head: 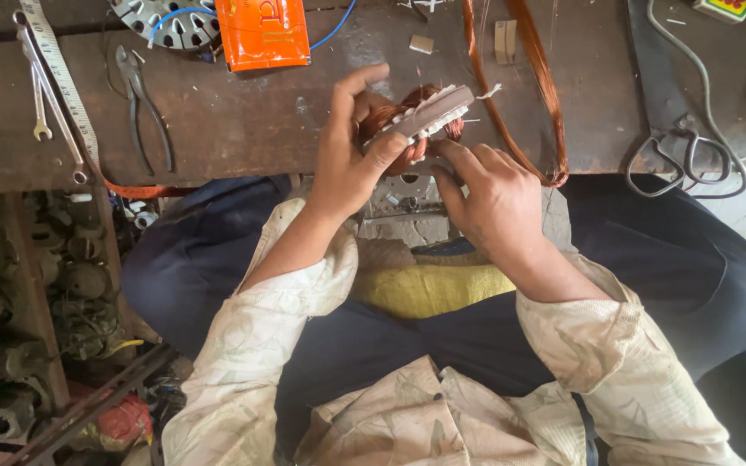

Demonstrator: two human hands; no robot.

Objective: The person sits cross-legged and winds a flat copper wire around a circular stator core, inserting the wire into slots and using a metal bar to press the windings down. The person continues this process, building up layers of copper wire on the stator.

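Stator core (425, 116) with copper winding sits upper centre of the frame, held edge-on between both hands above the bench edge. I read it as mid-job: several coils (382, 121) are seated, reddish copper bulging out on the left side of the core, white slot insulation showing along its top edge. How many slots are filled I can't tell, the far face is hidden. Judging by the loose wire nearby, winding isn't finished.

Left hand (347, 155): closed on the core from the left, thumb across the near face, index finger raised and curled over the top. Firm hold.

Right hand (494, 194): comes in from lower right, fingers pressed together at the core's lower right edge, seemingly pinching or pushing wire there. The exact contact is hidden by the fingers.

So the core is between the hands, touching both, just above my lap.

Outward from there:
- a big loop of copper wire (537, 95) lies on the workbench (243, 121) just right of the core, running to the top of the frame
- scissors (684, 155) at right, near the bench edge
- pliers (144, 103) and spanners (45, 95) upper left, measuring tape (66, 82) beside them
- orange packet (262, 33) at top, next to another bare stator (170, 22)
- yellow cloth (429, 289) on my lap, below the hands
- old motor parts on the shelf (28, 293) lower left
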